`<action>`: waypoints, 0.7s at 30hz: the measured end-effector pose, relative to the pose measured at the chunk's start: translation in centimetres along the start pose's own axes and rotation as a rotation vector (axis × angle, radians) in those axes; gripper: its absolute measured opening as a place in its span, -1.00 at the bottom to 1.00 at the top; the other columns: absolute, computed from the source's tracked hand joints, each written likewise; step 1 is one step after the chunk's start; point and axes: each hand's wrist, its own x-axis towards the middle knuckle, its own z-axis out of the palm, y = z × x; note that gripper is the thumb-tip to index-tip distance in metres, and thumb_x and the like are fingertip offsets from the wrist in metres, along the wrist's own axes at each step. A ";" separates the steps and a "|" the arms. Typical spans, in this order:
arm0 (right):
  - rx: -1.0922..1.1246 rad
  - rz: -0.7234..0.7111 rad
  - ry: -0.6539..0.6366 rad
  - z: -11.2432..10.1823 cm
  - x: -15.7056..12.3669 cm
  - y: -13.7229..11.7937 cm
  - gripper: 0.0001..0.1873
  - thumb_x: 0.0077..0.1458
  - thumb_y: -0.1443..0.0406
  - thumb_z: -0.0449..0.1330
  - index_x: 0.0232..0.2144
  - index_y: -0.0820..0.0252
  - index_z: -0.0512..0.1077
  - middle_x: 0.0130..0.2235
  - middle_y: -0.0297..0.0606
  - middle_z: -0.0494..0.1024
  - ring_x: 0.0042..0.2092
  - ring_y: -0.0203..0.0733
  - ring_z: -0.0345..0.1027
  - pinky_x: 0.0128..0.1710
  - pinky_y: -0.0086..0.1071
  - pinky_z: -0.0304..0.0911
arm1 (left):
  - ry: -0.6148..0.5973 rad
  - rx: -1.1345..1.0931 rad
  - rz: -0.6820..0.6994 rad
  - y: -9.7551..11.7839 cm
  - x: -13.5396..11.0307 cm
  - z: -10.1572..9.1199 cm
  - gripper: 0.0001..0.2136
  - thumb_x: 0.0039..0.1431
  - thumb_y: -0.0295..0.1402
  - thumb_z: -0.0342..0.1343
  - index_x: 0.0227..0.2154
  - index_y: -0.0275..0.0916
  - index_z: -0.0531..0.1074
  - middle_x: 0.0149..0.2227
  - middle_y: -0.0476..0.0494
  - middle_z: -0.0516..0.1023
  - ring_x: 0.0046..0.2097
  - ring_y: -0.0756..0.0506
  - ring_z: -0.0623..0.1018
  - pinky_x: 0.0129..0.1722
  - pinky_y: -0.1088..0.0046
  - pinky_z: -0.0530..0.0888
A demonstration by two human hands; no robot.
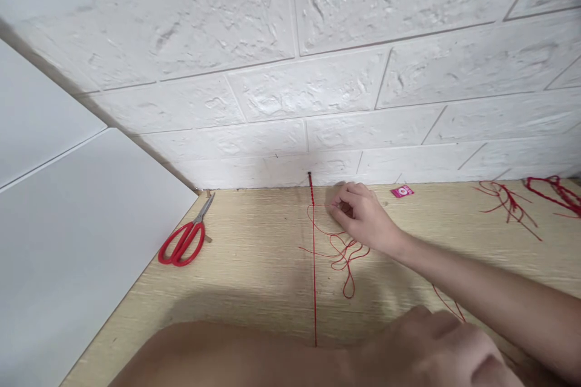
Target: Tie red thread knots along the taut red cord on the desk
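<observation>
A red cord (313, 266) runs taut from a knotted section at the wall's foot straight towards me and disappears under my left forearm. Loose thin red thread (345, 257) loops on the table just right of it. My right hand (363, 214) reaches in from the right, its fingers curled and pinched on this thread beside the knotted top. My left hand (436, 347) lies low at the near edge, blurred, with fingers curled closed. A strand of thread runs under it, but what it holds is hidden.
Red-handled scissors (184, 240) lie shut at the table's far left corner. A small pink label (402, 191) sits by the wall. More red cord pieces (508, 201) lie at the far right. A white brick-pattern wall (318, 91) backs the wooden table (254, 266).
</observation>
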 end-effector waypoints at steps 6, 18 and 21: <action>-0.048 -0.011 -0.007 0.4 0.0 0.7 -0.91 0.16 0.33 0.17 -0.39 0.15 0.45 -0.25 -0.19 0.49 -0.16 -0.07 0.29 -0.14 -0.19 0.13 | 0.206 -0.559 -0.623 -0.8 1.5 -7.4 -0.81 0.28 -0.22 0.15 -0.33 -0.23 0.50 -0.43 -0.05 0.58 -0.38 0.02 0.52 -0.39 0.52 0.42; -0.023 0.020 -0.056 -0.2 0.0 -0.3 -0.94 0.08 0.39 0.20 -0.42 0.16 0.46 -0.26 -0.22 0.48 -0.16 -0.09 0.28 -0.19 -0.26 0.11 | 0.422 -0.339 -0.773 -5.4 -3.4 -11.7 -0.86 0.21 -0.39 0.15 -0.18 -0.23 0.48 -0.40 -0.03 0.52 -0.37 0.02 0.48 -0.36 0.50 0.45; -0.049 -0.003 -0.061 -0.1 0.1 -0.1 -0.91 0.13 0.36 0.19 -0.43 0.17 0.44 -0.27 -0.20 0.46 -0.17 -0.09 0.27 -0.18 -0.25 0.11 | 0.490 -0.125 -0.688 -5.3 -3.2 -11.8 -0.79 0.21 -0.45 0.12 -0.11 -0.20 0.50 -0.40 0.01 0.54 -0.36 0.03 0.49 -0.29 0.48 0.47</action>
